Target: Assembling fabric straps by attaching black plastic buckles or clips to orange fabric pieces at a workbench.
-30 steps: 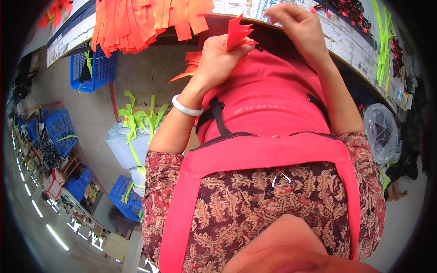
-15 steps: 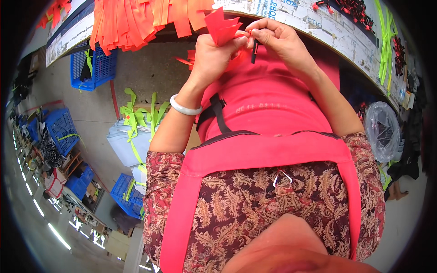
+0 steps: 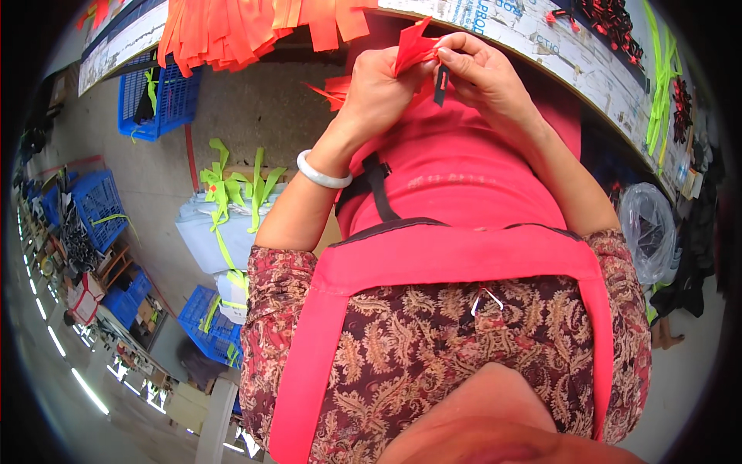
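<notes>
Above my lap, just short of the table edge, my two hands meet. My left hand [image 3: 380, 91] is closed around a folded red-orange ribbon strip [image 3: 415, 48]; its upper end sticks up from the fist and another length trails out to the left below. My right hand [image 3: 488, 83] pinches a small black tab with a red mark [image 3: 441, 85] between thumb and fingers, touching the ribbon's edge. The tab hangs downward. Fingertips partly hide where the tab and the ribbon meet.
Many orange ribbon strips [image 3: 216, 35] hang over the table edge [image 3: 533, 52]. Black-and-red small pieces [image 3: 610, 27] and yellow-green strips [image 3: 658, 85] lie at the right. Blue crates [image 3: 174, 100] stand on the floor at left, near a pale bundle [image 3: 209, 232] tied with yellow-green strips.
Both hands have come closer together, the left one shifting right with the ribbon. The black tab now lies against the ribbon's edge, slightly further right than before.
</notes>
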`<state>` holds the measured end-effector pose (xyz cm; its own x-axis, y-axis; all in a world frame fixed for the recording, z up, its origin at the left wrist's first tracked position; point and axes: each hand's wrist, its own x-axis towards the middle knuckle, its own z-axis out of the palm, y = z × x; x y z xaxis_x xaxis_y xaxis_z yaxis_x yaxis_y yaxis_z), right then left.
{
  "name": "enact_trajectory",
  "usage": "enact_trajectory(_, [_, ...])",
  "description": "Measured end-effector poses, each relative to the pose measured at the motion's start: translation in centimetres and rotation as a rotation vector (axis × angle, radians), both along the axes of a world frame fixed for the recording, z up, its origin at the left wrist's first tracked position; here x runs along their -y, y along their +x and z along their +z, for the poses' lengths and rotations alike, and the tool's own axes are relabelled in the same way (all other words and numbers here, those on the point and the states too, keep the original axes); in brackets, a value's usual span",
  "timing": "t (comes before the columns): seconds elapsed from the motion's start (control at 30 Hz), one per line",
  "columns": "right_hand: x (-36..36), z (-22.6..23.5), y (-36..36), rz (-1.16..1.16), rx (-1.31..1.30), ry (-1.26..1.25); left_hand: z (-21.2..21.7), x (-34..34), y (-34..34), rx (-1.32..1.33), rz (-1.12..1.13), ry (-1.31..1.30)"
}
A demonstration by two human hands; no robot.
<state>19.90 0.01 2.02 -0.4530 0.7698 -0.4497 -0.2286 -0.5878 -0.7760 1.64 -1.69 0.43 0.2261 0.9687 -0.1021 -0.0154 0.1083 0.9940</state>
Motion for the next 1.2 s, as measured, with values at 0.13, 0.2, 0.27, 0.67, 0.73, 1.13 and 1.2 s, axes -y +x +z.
enact_trajectory(0.13, [-0.1, -0.4, 0.0, 0.01, 0.047, 0.025, 0.0, 0.0, 0.1, 0.01, 0.008, -0.017])
enact_trajectory(0.2, [-0.1, 0.1, -0.3, -0.028, 0.081, 0.086, 0.0, 0.1, 0.2, -0.011, 0.072, 0.044])
enact_trajectory(0.27, [0.2, -0.3, -0.3, -0.03, 0.104, 0.106, -0.3, 0.1, 0.1, -0.036, 0.079, 0.05])
enact_trajectory(0.67, [0.0, 0.0, -0.1, -0.048, 0.224, 0.139, 0.0, -0.5, -1.6, 0.237, 0.075, -0.09])
enact_trajectory(0.73, [-0.5, 0.6, 0.0, -0.099, 0.257, 0.338, 0.6, -0.9, -2.4, 0.305, 0.016, -0.16])
enact_trajectory(1.13, [0.4, 2.2, -0.4, 0.078, 0.329, 0.409, 2.0, -1.1, -3.7, 0.378, -0.081, -0.342])
enact_trajectory(1.2, [0.2, 3.1, -0.3, 0.154, 0.377, 0.366, 1.9, -1.1, -3.9, 0.375, -0.104, -0.347])
